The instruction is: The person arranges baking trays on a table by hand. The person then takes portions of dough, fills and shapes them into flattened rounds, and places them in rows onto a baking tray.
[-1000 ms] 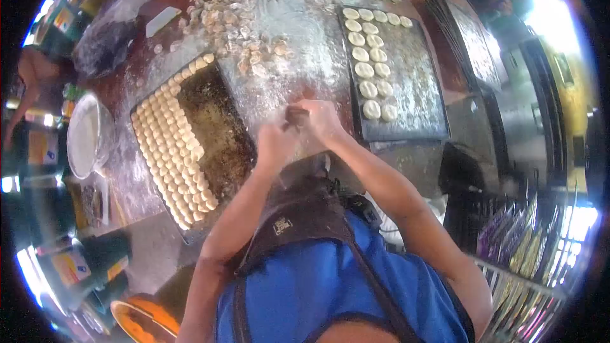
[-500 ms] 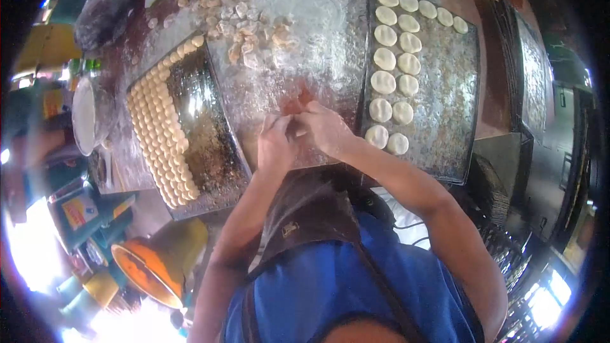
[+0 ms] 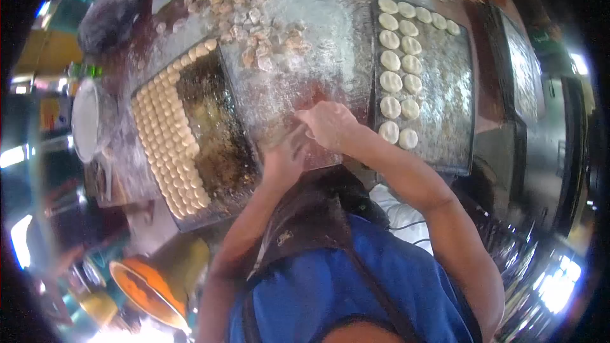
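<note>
Likely handles as soft, light dough: easily dented, more apt to stretch or tear than to crack, and probably a little slippery where dusted with flour. Best taken lightly by the rim in the case of the flat rounds nearest the right hand; from both sides, with a gentle pinch, for the small balls; with a loose scoop for the rough lumps. Looks pale cream and smooth in the rounds, with a faint dent on some; yellower and plumper in the balls; tan, uneven and floury in the lumps. Set out, as for the rounds, in two columns and a short far row on the right tray; packed, as for the balls, in tight rows over the left part of the left tray; scattered, as for the lumps, across the far side of the floured surface. Between the trays, over the near edge of that surface, both hands close together: right one with fingers bent in toward the thumb, left hand lower and blurred. Cannot tell, for either, whether gripping anything or fully closed.
</note>
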Available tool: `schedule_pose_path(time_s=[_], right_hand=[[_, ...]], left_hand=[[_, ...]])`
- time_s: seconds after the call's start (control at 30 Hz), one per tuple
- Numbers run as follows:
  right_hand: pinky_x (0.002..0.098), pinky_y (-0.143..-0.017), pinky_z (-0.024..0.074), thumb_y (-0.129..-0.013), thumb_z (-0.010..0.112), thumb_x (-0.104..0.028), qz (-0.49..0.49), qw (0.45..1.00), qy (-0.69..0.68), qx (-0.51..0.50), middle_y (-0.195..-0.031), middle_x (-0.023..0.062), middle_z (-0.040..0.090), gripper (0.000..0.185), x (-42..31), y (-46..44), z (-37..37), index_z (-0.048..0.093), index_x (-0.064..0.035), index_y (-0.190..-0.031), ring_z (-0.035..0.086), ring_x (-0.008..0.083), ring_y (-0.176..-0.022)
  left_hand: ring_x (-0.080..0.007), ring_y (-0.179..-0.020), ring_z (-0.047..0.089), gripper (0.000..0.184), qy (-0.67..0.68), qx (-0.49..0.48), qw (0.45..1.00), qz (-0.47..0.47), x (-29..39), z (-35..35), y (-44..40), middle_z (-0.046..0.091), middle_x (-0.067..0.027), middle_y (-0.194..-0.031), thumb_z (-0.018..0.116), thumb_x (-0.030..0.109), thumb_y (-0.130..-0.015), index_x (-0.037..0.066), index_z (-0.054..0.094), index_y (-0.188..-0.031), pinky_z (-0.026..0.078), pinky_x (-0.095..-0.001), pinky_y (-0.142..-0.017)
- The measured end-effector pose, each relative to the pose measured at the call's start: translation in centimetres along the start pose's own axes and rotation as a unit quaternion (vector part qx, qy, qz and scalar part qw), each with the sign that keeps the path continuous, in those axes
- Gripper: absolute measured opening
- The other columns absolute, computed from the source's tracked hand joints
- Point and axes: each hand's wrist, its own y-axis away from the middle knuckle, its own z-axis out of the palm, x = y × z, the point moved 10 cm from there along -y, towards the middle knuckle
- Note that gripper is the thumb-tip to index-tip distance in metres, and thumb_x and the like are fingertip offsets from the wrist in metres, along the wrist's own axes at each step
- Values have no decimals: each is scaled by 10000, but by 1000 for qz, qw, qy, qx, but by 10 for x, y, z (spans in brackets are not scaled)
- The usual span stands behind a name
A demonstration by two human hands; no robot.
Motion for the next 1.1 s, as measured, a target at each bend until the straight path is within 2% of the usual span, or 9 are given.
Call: schedule_pose_path(time_s=[0.1,0.23,0.3,0.37,0.5,0.6,0.8,0.97,1.1], right_hand=[[427,-784,532,-920,610,-378,30,957,-135,253,-926,135,688,417,-18,13,-66,602,-89,-1220,673,320,-905],[471,-1045,430,-958,387,-626,63,872,181,450,-1287,228,549,660,-26,-8,-13,514,-87,-1318,502,304,-1256],[440,-1007,457,-931,456,-630,134,887,107,428,-1224,177,599,656,-5,4,-33,557,-62,-1244,541,299,-1204],[413,-990,431,-864,653,-477,295,937,-186,26,-1140,127,609,462,25,23,13,628,-64,-1069,544,291,-1158],[436,-940,461,-781,749,-407,102,973,-167,124,-1063,118,624,445,25,43,28,629,-51,-1020,588,290,-1085],[410,-876,502,-751,780,-295,60,955,-249,152,-1035,130,655,426,34,83,-22,638,-69,-1083,637,279,-980],[409,-865,515,-862,680,-209,239,778,-105,571,-1071,152,703,305,194,207,-211,655,-68,-1131,673,306,-987],[443,-888,507,-863,678,-207,356,825,-116,423,-1124,213,667,269,325,116,-149,663,-89,-1105,636,398,-1039],[486,-1044,396,-946,559,-339,197,859,87,465,-1430,214,461,369,300,89,-129,624,-70,-1189,470,407,-1272]], left_hand=[[-335,-1107,620,283,24,158,987,34,-40,-92,14,679,-152,-1145,641,6,-843,49,691,-1118,464,-416,-1011],[-238,-1281,488,305,-166,134,950,-229,-151,-158,51,606,-43,-1309,611,136,-931,165,652,-1231,462,-392,-1047],[-242,-1303,473,312,-143,86,960,-223,-181,-167,66,557,-35,-1373,609,137,-938,157,639,-1248,468,-407,-1058],[-249,-1295,484,314,-127,59,974,-179,-184,-168,74,543,-44,-1387,614,132,-935,143,637,-1248,470,-423,-1060],[-233,-1208,558,237,-182,149,968,-90,-173,-179,63,621,-116,-1270,639,179,-927,120,694,-1150,540,-428,-956],[-227,-1069,622,251,-195,88,945,-249,-166,-195,40,667,-92,-1161,591,284,-959,98,716,-1071,558,-384,-898],[-204,-882,625,320,78,211,960,-164,-132,-186,-4,645,-121,-962,567,333,-976,42,673,-1058,554,-330,-752],[-213,-1053,602,388,471,51,854,-214,-71,-68,-49,581,-145,-1213,558,171,-959,-38,553,-1286,570,-363,-875],[-257,-1079,603,351,572,120,765,-271,-63,-32,-7,584,-171,-1174,584,136,-955,-48,554,-1253,566,-348,-938]])
